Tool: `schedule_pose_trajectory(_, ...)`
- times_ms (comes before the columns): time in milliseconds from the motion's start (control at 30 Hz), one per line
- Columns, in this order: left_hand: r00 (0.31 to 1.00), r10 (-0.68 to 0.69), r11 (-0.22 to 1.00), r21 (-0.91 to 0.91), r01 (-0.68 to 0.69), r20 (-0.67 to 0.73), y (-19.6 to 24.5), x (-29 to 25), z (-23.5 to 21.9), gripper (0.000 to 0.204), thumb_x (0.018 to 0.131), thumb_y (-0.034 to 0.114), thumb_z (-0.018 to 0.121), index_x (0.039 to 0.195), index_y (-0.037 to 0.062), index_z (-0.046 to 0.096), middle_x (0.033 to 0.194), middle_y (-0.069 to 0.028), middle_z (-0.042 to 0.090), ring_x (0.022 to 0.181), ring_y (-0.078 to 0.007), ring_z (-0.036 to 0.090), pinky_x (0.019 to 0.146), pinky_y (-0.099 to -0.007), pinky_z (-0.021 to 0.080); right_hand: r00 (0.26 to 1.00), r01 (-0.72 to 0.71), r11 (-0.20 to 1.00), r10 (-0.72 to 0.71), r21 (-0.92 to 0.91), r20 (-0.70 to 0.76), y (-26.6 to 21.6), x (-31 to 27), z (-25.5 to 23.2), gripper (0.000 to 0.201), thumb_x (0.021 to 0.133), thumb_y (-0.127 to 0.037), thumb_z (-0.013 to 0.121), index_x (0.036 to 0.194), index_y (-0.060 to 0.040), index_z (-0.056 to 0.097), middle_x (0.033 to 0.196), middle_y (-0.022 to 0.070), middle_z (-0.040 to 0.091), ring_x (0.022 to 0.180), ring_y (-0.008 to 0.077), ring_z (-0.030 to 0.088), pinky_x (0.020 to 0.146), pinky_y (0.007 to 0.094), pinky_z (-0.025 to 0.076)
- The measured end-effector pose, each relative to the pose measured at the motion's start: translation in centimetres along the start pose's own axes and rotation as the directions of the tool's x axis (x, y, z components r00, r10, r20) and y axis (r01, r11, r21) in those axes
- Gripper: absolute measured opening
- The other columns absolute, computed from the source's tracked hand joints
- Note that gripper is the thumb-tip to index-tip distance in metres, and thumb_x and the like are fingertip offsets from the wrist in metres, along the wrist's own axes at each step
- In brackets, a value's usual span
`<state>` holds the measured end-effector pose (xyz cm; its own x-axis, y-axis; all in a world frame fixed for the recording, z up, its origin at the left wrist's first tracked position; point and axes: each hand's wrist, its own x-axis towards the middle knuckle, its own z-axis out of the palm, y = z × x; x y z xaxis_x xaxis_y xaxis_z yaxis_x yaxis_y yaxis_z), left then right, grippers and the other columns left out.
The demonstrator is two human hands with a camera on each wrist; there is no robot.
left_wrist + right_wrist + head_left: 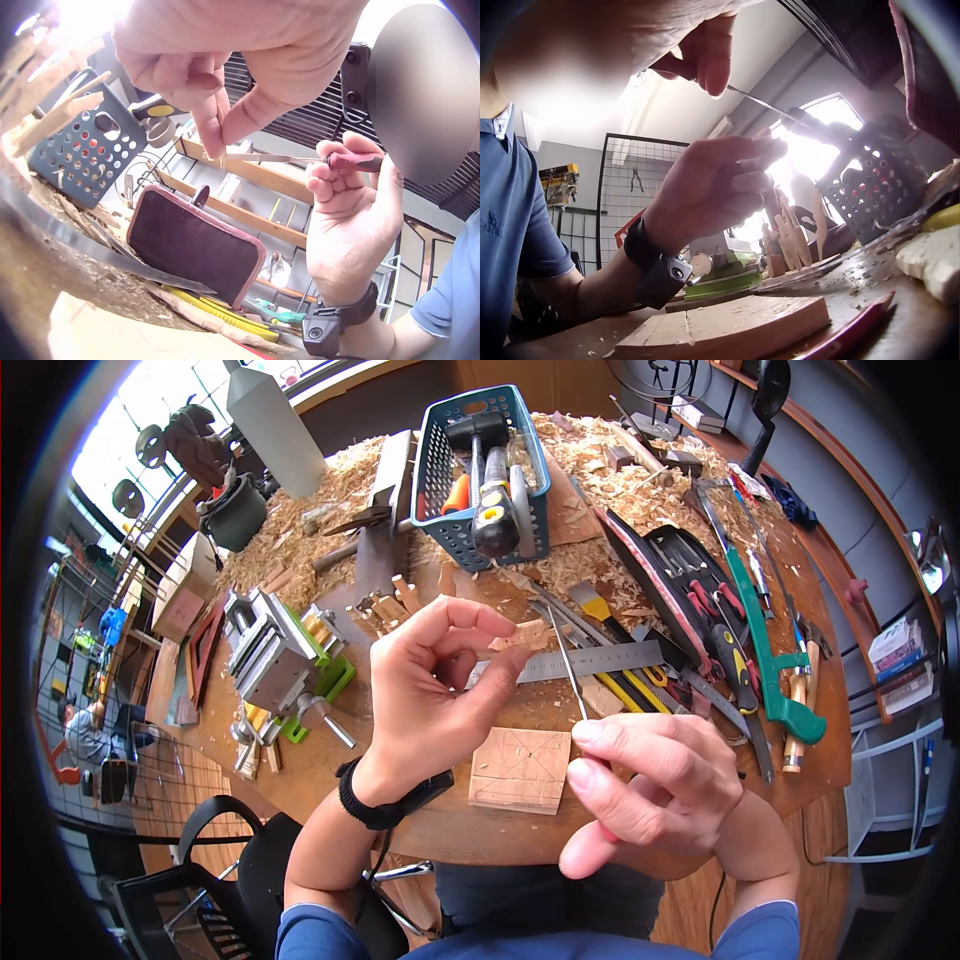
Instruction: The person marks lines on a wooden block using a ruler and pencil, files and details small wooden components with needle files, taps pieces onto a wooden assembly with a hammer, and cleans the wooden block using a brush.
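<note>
From my remote seat I saw the left hand [430, 680] pinching a small wood piece [528, 634] in a narrow grip, the right hand [660, 775] holding a red-handled tool [349, 160], its tip near that piece, above the table [450, 832] bearing a square wooden block [520, 770]

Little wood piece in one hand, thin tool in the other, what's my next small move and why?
I'd probably ease the thin tool lightly against the small wood piece. Your left hand pinches the piece, your right hand grips the tool, and its shaft runs close beside the wood, though whether they touch isn't clear.
</note>
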<state>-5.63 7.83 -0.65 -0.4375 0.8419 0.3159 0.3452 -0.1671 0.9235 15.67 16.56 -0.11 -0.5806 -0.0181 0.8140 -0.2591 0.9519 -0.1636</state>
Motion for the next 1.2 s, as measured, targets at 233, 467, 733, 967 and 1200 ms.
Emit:
schedule_pose_trajectory(233, 0.997, 0.068, 0.996, 0.061, -0.070, 0.029, 0.1, -0.2, 0.2, 0.017, 0.086, -0.005, 0.080, 0.097, 0.0004, 0.068, 0.079, 0.0070, 0.068, 0.058, 0.0061, 0.034, 0.051, -0.0165, 0.024, 0.997, 0.081, 0.996, -0.081, 0.029, -0.011, 0.8, 0.6, 1.0, 0.043, 0.086, -0.038, 0.085, 0.107, -0.0016, 0.074, 0.108, 0.0153, 0.068, 0.079, 0.0226, 0.074, 0.066, 0.0308, 0.063)
schedule_pose_trajectory(467, 0.996, 0.084, 0.994, 0.074, -0.087, 0.043, 0.0, -0.2, 0.0, 0.017, 0.085, -0.004, 0.082, 0.094, 0.0011, 0.068, 0.079, 0.0065, 0.068, 0.057, 0.0055, 0.034, 0.050, -0.0169, 0.024, 0.996, 0.079, 0.997, -0.078, 0.022, -0.046, 0.5, 0.4, 1.5, 0.046, 0.083, -0.038, 0.087, 0.109, -0.0030, 0.075, 0.108, 0.0140, 0.068, 0.081, 0.0234, 0.073, 0.064, 0.0313, 0.062)
schedule_pose_trajectory(733, 0.997, 0.069, 0.995, 0.074, -0.071, 0.028, 0.0, 0.0, -0.1, 0.013, 0.083, -0.002, 0.078, 0.093, 0.0015, 0.070, 0.075, 0.0063, 0.068, 0.054, 0.0026, 0.037, 0.048, -0.0186, 0.027, 0.999, 0.008, 0.998, -0.011, -0.069, -0.048, 1.4, 0.1, 1.0, 0.055, 0.082, -0.043, 0.086, 0.117, -0.0035, 0.072, 0.109, 0.0129, 0.070, 0.083, 0.0238, 0.074, 0.063, 0.0310, 0.061)
schedule_pose_trajectory(967, 0.975, -0.086, 0.966, 0.256, 0.031, 0.205, 1.9, 1.3, -2.0, 0.009, 0.086, 0.000, 0.074, 0.094, 0.0028, 0.073, 0.074, 0.0035, 0.070, 0.055, 0.0007, 0.045, 0.052, -0.0207, 0.035, 0.846, -0.295, 0.941, 0.338, 0.164, -0.413, 3.7, -0.9, 1.9, 0.027, 0.090, -0.014, 0.084, 0.106, 0.0024, 0.070, 0.091, 0.0135, 0.073, 0.072, 0.0181, 0.071, 0.063, 0.0280, 0.057)
schedule_pose_trajectory(1200, 0.906, 0.001, 0.473, 0.798, -0.373, 0.424, 2.2, 0.3, -2.3, 0.013, 0.078, 0.008, 0.067, 0.089, 0.0096, 0.073, 0.075, -0.0132, 0.072, 0.071, -0.0351, 0.071, 0.066, -0.0460, 0.055, 0.835, -0.405, 0.891, 0.452, 0.205, -0.313, 3.0, -0.5, 2.5, 0.016, 0.091, -0.013, 0.083, 0.094, -0.0006, 0.072, 0.079, 0.0060, 0.070, 0.064, 0.0108, 0.064, 0.059, 0.0247, 0.052)
